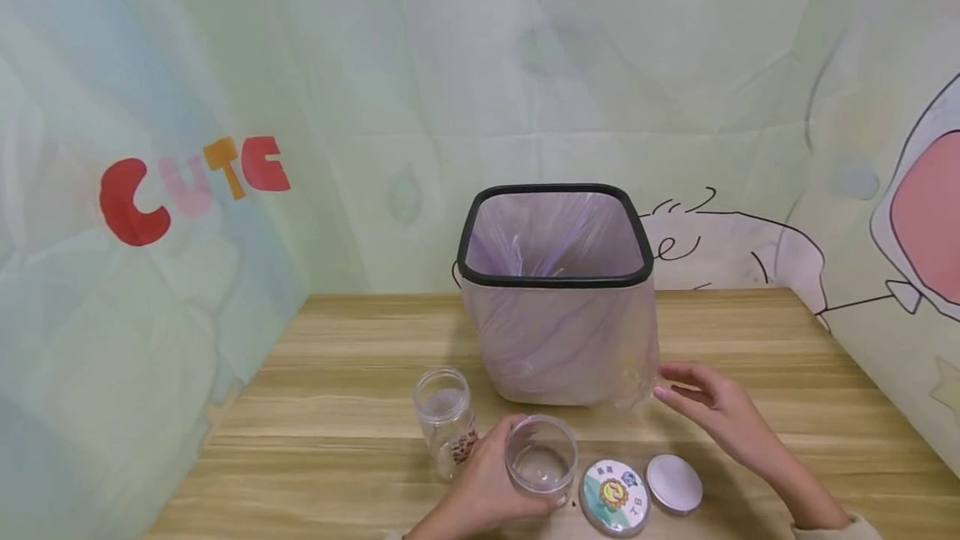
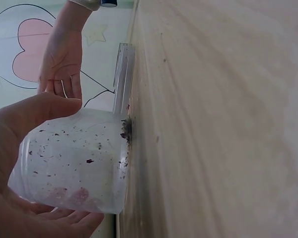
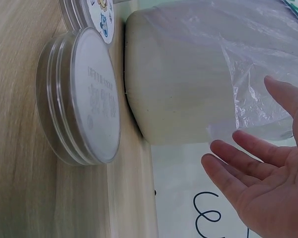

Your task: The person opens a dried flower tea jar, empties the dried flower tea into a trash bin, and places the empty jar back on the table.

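Observation:
My left hand (image 1: 483, 486) grips a clear plastic jar (image 1: 542, 467) whose open mouth faces up. In the left wrist view, dark crumbs cling to the jar's (image 2: 72, 153) wall and gather by its bottom, thumb on one side and fingers on the other. Beside the lined trash bin (image 1: 562, 340), my right hand (image 1: 723, 415) has its fingers spread and loosely bent, holding nothing. Its fingertips are close to the bin's plastic liner (image 3: 258, 99); whether they touch it I cannot tell. A printed lid (image 1: 615, 497) and a plain white lid (image 1: 675, 484) lie between the hands.
Left of the held jar stands a taller clear jar (image 1: 442, 407) with a printed pattern, uncapped. The bin's black rim (image 1: 555, 282) rises at the back of the wooden table (image 1: 337, 407). A printed cloth backdrop (image 1: 360, 107) encloses the back and sides.

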The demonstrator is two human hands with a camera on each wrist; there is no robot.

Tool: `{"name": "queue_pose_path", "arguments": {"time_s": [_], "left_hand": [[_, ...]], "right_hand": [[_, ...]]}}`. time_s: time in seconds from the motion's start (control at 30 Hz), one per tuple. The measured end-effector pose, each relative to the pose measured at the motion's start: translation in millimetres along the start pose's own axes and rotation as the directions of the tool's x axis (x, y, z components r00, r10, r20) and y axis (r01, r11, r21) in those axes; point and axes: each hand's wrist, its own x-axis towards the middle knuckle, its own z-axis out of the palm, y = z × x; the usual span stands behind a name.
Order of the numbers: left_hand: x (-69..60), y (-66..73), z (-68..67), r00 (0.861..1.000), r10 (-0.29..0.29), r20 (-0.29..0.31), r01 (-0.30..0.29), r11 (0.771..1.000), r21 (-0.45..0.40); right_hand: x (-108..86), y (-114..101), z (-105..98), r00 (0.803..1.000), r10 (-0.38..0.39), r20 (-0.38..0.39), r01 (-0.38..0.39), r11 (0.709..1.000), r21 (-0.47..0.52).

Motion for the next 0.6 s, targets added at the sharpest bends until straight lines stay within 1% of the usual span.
{"name": "queue_pose_path", "arguments": {"time_s": [0.2,0.4,0.5,0.6], "left_hand": [[-0.9,0.3,-0.4,1.0,-0.021,-0.003,0.021,1.0,-0.006],[-1.6,2.0,-2.5,1.0,-0.029,0.001,0.029,1.0,-0.008],[-3.3,2.0,-3.1,1.0,-0.019,0.01,0.02,0.999,-0.026],[-7.3,2.1,-3.7,0.999,-0.023,0.029,0.025,0.998,-0.052]], "right_hand": [[-0.2,0.0,0.3,1.0,0.004,0.005,-0.004,1.0,-0.001],[-1.0,0.1,-1.3,1.0,-0.014,0.005,0.014,1.0,-0.016],[-1.7,0.9,-2.7,1.0,-0.019,0.007,0.02,1.0,-0.009],[-2.8,1.9,-4.0,1.0,-0.017,0.008,0.017,1.0,0.0]]}}
